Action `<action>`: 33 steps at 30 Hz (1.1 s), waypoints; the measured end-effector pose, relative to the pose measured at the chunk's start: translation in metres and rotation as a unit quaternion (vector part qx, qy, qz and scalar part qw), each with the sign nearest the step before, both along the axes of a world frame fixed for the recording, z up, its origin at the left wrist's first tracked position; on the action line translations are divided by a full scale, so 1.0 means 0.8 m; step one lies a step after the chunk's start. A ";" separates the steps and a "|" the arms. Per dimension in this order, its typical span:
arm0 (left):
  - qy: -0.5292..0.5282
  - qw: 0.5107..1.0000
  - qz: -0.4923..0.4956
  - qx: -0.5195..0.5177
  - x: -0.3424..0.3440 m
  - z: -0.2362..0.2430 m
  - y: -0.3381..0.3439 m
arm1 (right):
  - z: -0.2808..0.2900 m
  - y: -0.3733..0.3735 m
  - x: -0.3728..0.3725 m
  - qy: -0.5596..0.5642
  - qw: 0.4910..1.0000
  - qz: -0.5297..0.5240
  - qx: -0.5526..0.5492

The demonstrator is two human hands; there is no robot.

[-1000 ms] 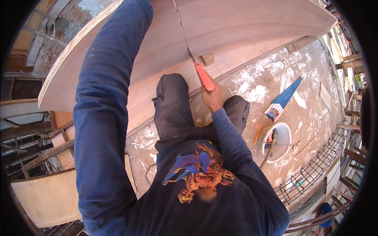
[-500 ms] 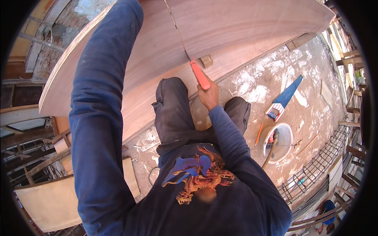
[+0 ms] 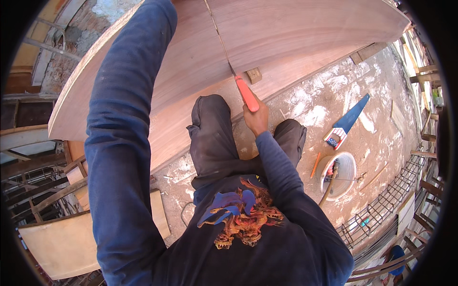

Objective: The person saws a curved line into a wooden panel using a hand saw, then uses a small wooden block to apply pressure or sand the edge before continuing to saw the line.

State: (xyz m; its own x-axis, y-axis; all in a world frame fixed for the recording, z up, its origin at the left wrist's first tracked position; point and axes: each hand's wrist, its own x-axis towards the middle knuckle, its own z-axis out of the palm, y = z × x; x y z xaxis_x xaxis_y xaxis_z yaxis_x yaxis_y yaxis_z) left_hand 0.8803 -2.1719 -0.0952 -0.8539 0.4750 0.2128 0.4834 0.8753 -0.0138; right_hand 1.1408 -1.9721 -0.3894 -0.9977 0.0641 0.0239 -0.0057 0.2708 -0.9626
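Note:
My right hand [image 3: 256,118] is closed around the red-orange handle of a handsaw [image 3: 246,94]. Its narrow dark blade, seen nearly edge-on, lines up with a thin line running across a large wooden panel [image 3: 186,57]. My left arm [image 3: 121,109] reaches up along the panel's left part, and the hand itself lies beyond the top of the picture. Just right of the saw handle sits a small wood block [image 3: 254,75]. My knees are bent at the panel's near edge.
A blue-bladed saw [image 3: 350,117] lies on the dusty floor to the right. Near it are an orange stick [image 3: 315,165] and a white bucket [image 3: 349,178] holding tools. Wire mesh [image 3: 381,202] runs along the right; a pale board [image 3: 57,245] stands at lower left.
My right hand and the saw have drawn back slightly toward me. The whole view has shifted a little; my left arm keeps about the same pose.

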 end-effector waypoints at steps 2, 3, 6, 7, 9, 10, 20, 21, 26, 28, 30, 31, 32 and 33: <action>0.003 1.000 -0.006 0.017 -0.005 -0.001 -0.004 | 0.013 0.059 0.099 0.000 1.000 0.022 -0.022; -0.003 1.000 0.014 -0.002 -0.008 -0.001 -0.006 | 0.027 0.091 0.147 -0.015 0.999 0.036 -0.008; -0.009 0.999 0.028 -0.016 -0.012 -0.001 -0.008 | 0.065 0.112 0.178 -0.018 1.000 0.021 0.013; 0.004 1.000 0.021 -0.005 -0.012 -0.001 -0.008 | 0.070 0.099 0.150 -0.047 0.998 0.029 0.005; 0.014 1.000 0.018 -0.011 -0.006 -0.003 -0.002 | 0.066 0.051 0.056 -0.080 0.996 0.025 0.034; 0.019 0.999 0.020 -0.020 -0.001 -0.002 0.001 | 0.055 0.019 0.005 -0.048 0.998 0.028 0.037; 0.001 0.999 0.027 -0.020 0.000 -0.003 -0.002 | 0.029 0.102 0.159 0.018 0.999 0.031 0.009; 0.005 1.000 0.019 -0.005 -0.001 -0.003 -0.003 | 0.041 0.106 0.168 0.007 1.000 0.028 0.001; 0.021 1.000 0.008 -0.010 0.009 -0.003 0.006 | 0.037 0.004 -0.011 0.047 0.999 0.011 0.017; 0.008 1.000 0.026 -0.016 0.017 -0.002 0.010 | 0.014 -0.025 -0.055 0.002 0.998 -0.009 0.061; 0.023 0.999 0.017 -0.021 0.018 -0.002 0.012 | -0.005 -0.020 -0.042 0.046 0.998 0.003 0.045; 0.042 0.999 0.012 -0.021 0.017 -0.002 0.012 | -0.009 0.001 -0.003 0.056 0.998 0.004 0.002; 0.045 0.999 0.013 -0.021 0.015 -0.002 0.010 | -0.008 0.027 0.038 0.022 1.000 0.009 0.012; 0.023 0.999 0.021 -0.024 0.013 -0.002 0.009 | -0.002 0.054 0.088 0.028 1.000 0.007 -0.008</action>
State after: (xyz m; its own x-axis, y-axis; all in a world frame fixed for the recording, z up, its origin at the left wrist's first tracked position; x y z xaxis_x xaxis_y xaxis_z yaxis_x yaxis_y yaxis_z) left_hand 0.8907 -2.1649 -0.0968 -0.8635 0.4488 0.2300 0.4437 0.8929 -0.0766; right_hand 1.2108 -1.9291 -0.3908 -0.9956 0.0515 0.0785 -0.0629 0.2550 -0.9649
